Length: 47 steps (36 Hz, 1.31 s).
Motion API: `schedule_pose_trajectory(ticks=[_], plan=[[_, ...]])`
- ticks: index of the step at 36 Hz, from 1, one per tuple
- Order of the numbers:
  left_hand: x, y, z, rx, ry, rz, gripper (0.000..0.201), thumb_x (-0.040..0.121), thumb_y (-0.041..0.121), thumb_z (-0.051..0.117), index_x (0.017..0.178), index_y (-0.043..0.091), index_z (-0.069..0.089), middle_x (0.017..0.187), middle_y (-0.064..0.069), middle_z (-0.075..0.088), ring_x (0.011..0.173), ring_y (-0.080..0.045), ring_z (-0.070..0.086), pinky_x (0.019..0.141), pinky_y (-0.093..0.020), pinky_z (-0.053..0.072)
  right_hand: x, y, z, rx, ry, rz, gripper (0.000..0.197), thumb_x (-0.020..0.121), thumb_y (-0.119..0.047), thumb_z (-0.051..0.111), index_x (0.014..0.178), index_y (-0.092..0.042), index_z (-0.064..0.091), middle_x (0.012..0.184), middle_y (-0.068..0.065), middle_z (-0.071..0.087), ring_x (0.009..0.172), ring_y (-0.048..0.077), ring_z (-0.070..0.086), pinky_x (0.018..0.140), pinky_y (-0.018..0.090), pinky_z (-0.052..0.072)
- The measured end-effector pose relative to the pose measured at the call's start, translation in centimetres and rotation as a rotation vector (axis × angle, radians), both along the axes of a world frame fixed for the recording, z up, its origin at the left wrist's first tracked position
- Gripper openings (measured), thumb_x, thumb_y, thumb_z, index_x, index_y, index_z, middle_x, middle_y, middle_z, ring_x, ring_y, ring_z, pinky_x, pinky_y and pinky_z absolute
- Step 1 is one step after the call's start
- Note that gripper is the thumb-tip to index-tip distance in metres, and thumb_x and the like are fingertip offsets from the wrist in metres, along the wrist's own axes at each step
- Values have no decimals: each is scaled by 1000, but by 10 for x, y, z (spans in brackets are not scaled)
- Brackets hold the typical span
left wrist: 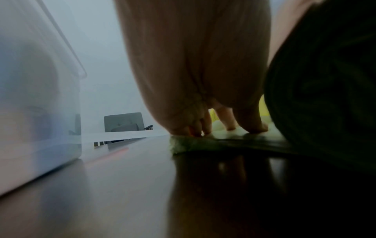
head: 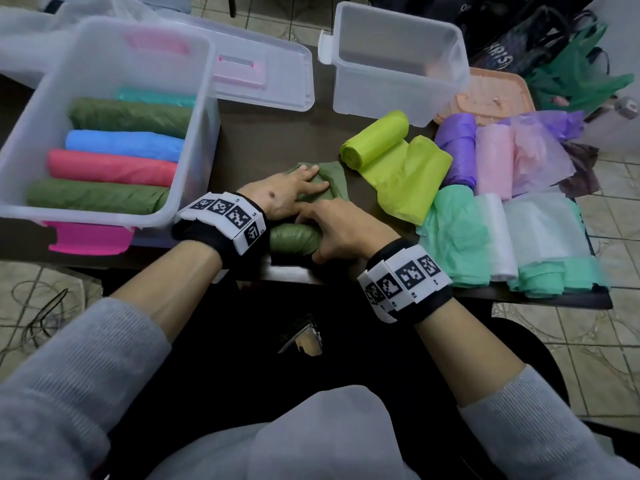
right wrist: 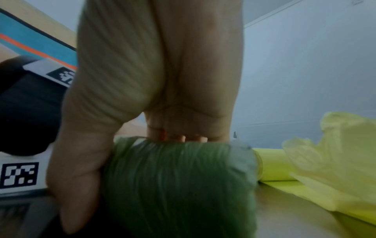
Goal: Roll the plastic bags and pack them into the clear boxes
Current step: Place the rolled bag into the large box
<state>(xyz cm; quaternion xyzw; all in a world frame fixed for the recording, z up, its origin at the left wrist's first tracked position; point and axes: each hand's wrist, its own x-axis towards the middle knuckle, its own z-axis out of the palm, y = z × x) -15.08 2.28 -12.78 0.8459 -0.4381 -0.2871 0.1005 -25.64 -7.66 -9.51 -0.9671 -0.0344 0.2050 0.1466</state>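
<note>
An olive green plastic bag [head: 323, 188] lies on the dark table, its near part wound into a thick roll [head: 294, 239] at the front edge. My left hand [head: 294, 192] lies flat with straight fingers pressing the loose, unrolled end [left wrist: 203, 142]. My right hand [head: 337, 230] curls over the roll [right wrist: 179, 185], thumb on its near side and fingers over the top. A big clear box [head: 194, 161] on the left holds several rolled bags. A smaller clear box [head: 398, 98] stands empty at the back.
A lime green roll [head: 377, 140], partly unwound, lies right of my hands. Purple, pink, mint and white bags [head: 502, 220] are heaped at the right. A clear lid [head: 270, 77] with a pink latch lies behind the big box. An orange lid [head: 495, 98] sits behind the small box.
</note>
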Motion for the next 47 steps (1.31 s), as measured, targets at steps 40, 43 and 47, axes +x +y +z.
schedule_pose_trajectory(ticks=[40,43,47], plan=[[-32,20,21,-283,-98,402,31,100,32,39,108,15,64,106,-14,65,102,-32,57,84,-33,42,32,-39,-20,140,-18,-206,29,97,-40,44,112,-20,60,110,15,61,107,33,51,95,39,38],[-33,18,15,-278,-104,387,35,101,30,33,102,9,61,103,-16,64,99,-34,57,82,-36,41,32,-36,-22,153,-90,-289,34,96,-40,45,112,-12,54,114,15,60,111,32,49,95,43,39],[-34,15,7,-324,-112,390,32,100,25,34,105,11,62,106,-14,65,101,-34,58,85,-41,46,26,-27,-21,-147,-275,-237,36,99,-37,38,116,-7,50,120,14,51,114,32,43,87,42,39]])
